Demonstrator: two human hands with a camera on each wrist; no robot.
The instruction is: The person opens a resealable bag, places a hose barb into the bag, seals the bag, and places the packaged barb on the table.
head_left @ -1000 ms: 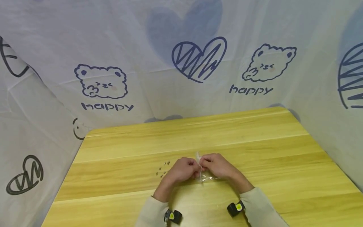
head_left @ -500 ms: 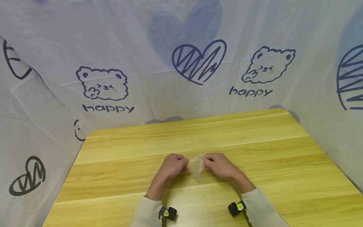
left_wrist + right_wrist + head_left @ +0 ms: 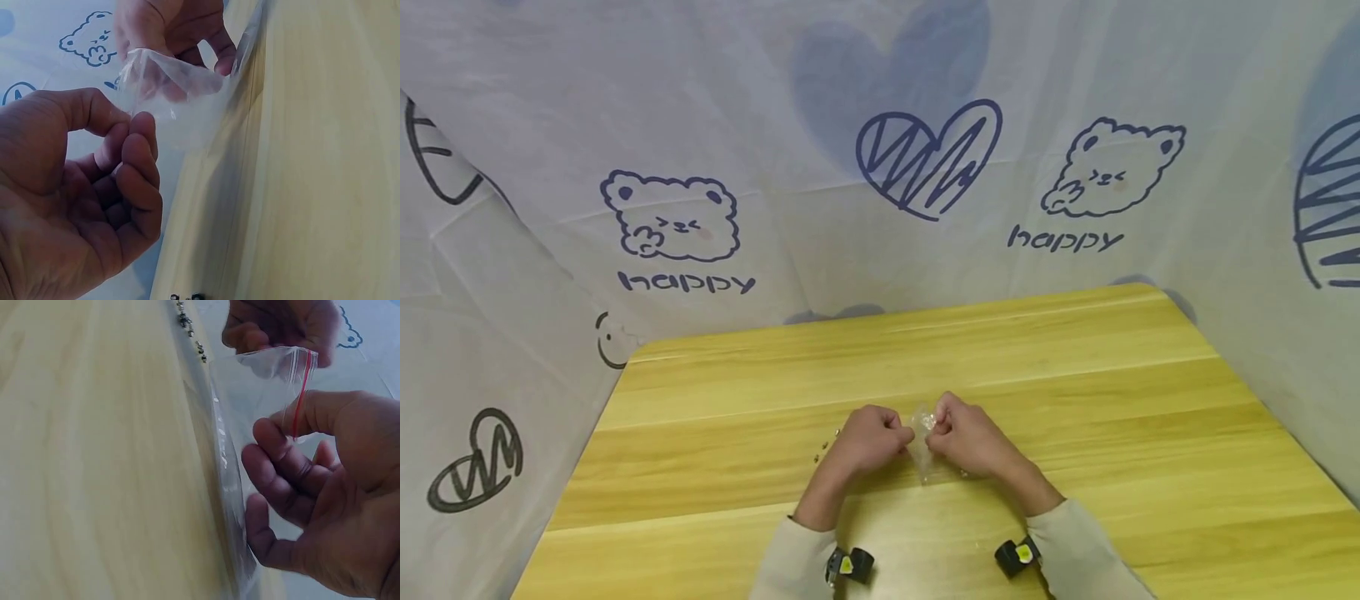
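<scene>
A clear plastic bag point(image 3: 922, 454) hangs between the two hands above the wooden table. In the right wrist view the bag point(image 3: 250, 387) shows a red strip along its edge. My left hand point(image 3: 871, 437) point(image 3: 81, 187) pinches one side between thumb and curled forefinger. My right hand point(image 3: 973, 437) point(image 3: 337, 475) pinches the other side near the red strip, its other fingers bent against the film. Several small metal pieces point(image 3: 825, 445) point(image 3: 183, 320) lie on the table left of my left hand, partly hidden behind it.
The wooden table point(image 3: 760, 375) spreads around the hands. A white cloth point(image 3: 805, 250) with blue hearts and bear drawings hangs behind it and at both sides. Each wrist carries a small black camera point(image 3: 859, 566).
Over the last second the bag was turned and spread between the hands. Since half a second ago, the hands have drawn closer together, and some metal pieces show again beside my left hand.
</scene>
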